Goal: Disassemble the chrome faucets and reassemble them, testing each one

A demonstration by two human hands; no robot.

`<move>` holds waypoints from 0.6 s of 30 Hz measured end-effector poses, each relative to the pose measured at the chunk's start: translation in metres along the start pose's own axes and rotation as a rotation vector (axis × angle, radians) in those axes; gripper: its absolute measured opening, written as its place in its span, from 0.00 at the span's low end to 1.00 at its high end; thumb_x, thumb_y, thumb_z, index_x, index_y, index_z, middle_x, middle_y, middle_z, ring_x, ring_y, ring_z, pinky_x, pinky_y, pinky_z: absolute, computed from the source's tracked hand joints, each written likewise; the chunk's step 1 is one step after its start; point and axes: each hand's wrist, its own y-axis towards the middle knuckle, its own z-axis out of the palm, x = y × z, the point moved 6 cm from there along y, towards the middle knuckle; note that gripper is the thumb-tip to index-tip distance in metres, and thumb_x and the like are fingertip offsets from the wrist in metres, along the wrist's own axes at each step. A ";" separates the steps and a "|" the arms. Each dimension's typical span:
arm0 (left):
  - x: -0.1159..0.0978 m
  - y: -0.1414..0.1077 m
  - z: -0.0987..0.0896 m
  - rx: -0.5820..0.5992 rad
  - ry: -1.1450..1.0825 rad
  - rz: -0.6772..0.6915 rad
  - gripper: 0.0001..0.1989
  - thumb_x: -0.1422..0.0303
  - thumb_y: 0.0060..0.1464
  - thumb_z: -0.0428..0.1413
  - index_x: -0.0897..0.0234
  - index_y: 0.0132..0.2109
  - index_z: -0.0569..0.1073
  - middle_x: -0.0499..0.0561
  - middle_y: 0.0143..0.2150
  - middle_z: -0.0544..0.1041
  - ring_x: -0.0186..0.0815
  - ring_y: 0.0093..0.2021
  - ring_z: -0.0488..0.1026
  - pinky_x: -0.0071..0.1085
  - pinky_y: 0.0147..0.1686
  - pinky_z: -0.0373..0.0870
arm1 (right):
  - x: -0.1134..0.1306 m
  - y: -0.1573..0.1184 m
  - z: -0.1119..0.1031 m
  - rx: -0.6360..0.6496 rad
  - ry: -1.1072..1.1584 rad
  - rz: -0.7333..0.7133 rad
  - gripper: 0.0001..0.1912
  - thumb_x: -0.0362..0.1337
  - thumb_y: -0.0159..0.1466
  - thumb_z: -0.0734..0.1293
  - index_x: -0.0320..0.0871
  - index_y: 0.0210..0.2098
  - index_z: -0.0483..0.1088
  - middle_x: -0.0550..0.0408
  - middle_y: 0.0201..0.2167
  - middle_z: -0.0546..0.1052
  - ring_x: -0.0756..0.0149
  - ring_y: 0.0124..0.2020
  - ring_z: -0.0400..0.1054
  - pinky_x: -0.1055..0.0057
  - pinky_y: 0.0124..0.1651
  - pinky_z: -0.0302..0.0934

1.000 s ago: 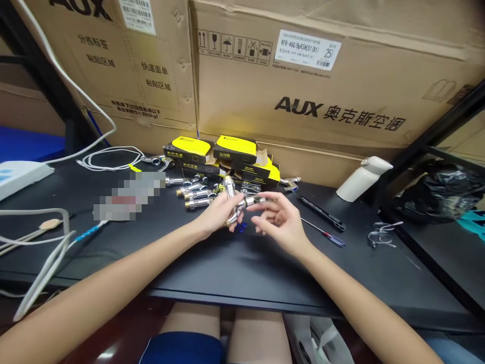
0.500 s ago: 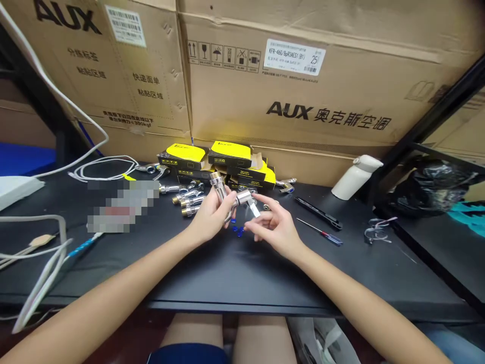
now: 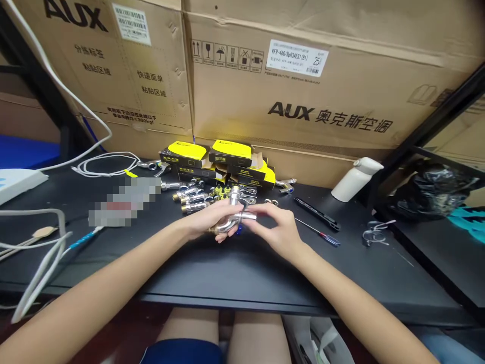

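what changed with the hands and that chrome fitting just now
The chrome fitting has dropped lower, its top tipping from leaning left to nearly upright in the left hand. The right hand has moved in and closed its fingers on the side branch. The yellow boxes and other fittings stayed put.

The fitting (image 3: 246, 216) is bright chrome, and the boxes (image 3: 231, 150) behind it are black with yellow tops. The surface (image 3: 227, 273) is black, the bottle (image 3: 356, 179) white, and the cartons (image 3: 303, 101) tan with black print.
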 end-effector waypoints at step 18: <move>-0.006 0.003 -0.014 -0.239 -0.190 0.086 0.16 0.57 0.61 0.49 0.65 0.33 0.65 0.44 0.18 0.69 0.25 0.11 0.60 0.23 0.15 0.63 | 0.006 -0.006 0.007 0.140 0.097 -0.054 0.39 0.39 0.55 0.76 0.52 0.62 0.60 0.46 0.65 0.59 0.55 0.58 0.64 0.62 0.50 0.69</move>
